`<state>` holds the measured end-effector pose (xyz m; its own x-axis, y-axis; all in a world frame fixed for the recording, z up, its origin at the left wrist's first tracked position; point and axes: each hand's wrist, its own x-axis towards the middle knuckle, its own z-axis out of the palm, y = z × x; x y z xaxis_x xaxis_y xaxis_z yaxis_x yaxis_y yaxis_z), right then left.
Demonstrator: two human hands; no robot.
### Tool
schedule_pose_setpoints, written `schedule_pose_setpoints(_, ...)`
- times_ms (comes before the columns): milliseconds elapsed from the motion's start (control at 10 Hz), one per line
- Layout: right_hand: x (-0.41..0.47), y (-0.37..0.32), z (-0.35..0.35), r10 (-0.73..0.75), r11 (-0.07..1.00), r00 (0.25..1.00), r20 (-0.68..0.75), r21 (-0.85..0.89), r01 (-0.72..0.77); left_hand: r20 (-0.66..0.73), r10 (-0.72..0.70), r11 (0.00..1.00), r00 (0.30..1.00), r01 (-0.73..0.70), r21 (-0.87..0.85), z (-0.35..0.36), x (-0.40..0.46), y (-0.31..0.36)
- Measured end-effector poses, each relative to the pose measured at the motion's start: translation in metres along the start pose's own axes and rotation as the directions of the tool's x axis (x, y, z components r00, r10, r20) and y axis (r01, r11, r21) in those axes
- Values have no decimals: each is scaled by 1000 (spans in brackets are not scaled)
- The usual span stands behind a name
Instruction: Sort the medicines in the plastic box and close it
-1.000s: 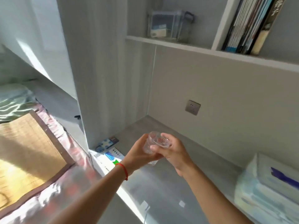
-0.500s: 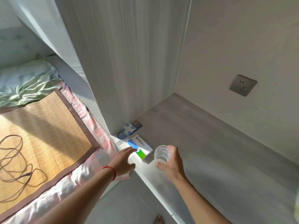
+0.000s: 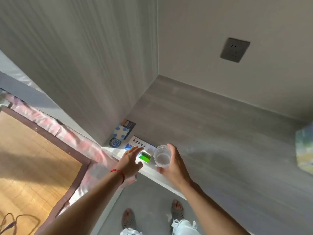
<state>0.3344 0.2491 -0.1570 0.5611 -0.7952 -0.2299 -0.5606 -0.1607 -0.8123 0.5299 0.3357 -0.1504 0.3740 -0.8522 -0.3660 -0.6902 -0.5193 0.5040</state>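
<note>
Reaching open-fingered, the left hand (image 3: 131,160) hovers over the white medicine box (image 3: 141,147) at the desk (image 3: 211,133) edge; the right hand (image 3: 174,164) grips a glass (image 3: 162,156); best pinch the box's long sides

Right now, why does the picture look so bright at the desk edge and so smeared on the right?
Head view: low sunlight washes out the desk edge beside the medicine box and clear cup; the wide lens bends the walls; the pale stack at the right border is blurred.

Red string bracelet (image 3: 118,173), ripped pale jeans (image 3: 183,227), grey perforated slippers (image 3: 177,212).
</note>
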Motion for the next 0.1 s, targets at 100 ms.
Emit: schedule_pose_setpoints(100, -19, -5, 2, 17, 999, 987, -160, 45, -9, -105, 48, 983, 993, -65, -169, -21, -9, -1)
